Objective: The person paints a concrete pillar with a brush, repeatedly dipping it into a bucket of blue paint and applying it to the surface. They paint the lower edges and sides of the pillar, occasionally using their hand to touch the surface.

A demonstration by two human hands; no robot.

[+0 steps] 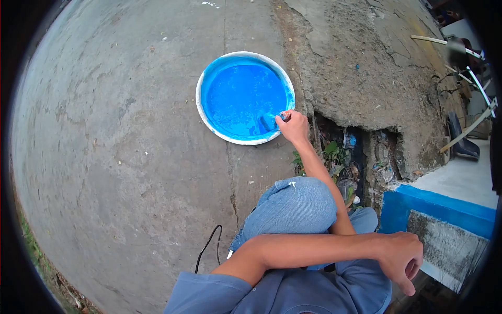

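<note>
A round white-rimmed basin (pixel 201 107) stands on the concrete, with bright blue paint (pixel 243 94) inside it. My right hand (pixel 294 126) is at the basin's lower right rim. Its fingers pinch a paintbrush (pixel 268 122) whose blue-coated bristles dip toward the paint; the handle is mostly hidden in the fingers. My left forearm lies across my lap over the right arm. At its end my left hand (pixel 401 257) hangs loosely with bent fingers, the thumb apart from them, and nothing visible in it. It is near a blue-painted ledge (pixel 439 206).
Right of the basin, a broken drain gap (pixel 358 152) holds plants and litter. My bent knee (pixel 300 206) is between the basin and my body. A dark boot (pixel 464 137) and pale sticks (pixel 468 130) are at the far right. A black cord loop (pixel 209 246) shows at my left side.
</note>
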